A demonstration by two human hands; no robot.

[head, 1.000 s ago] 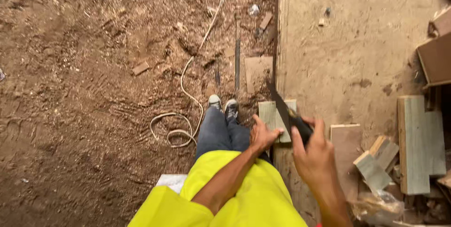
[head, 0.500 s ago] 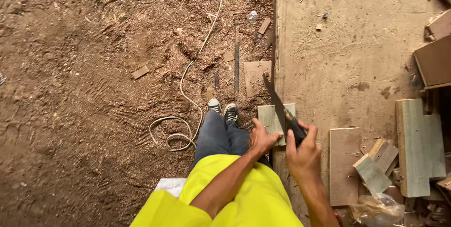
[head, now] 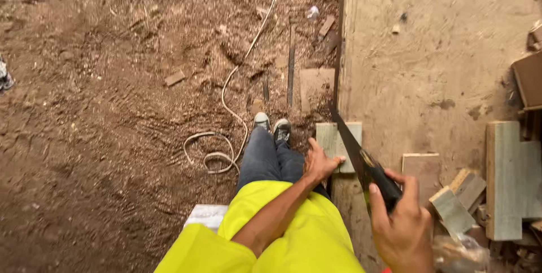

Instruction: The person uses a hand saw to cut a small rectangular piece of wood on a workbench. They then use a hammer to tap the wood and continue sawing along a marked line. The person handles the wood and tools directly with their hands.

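The right hand point(head: 402, 229) is closed around the black handle of a saw point(head: 361, 157), whose blade is laid across a pale board point(head: 334, 140) at the workbench point(head: 429, 64) edge. The board's left side is pressed down by the left hand point(head: 319, 163), fingers spread flat. 2 shoes point(head: 271, 125) are seen on the sawdust floor point(head: 101, 137) just left.

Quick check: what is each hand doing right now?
Left hand: open, pressed flat on the small wooden board.
Right hand: closed around the handle of the handsaw.
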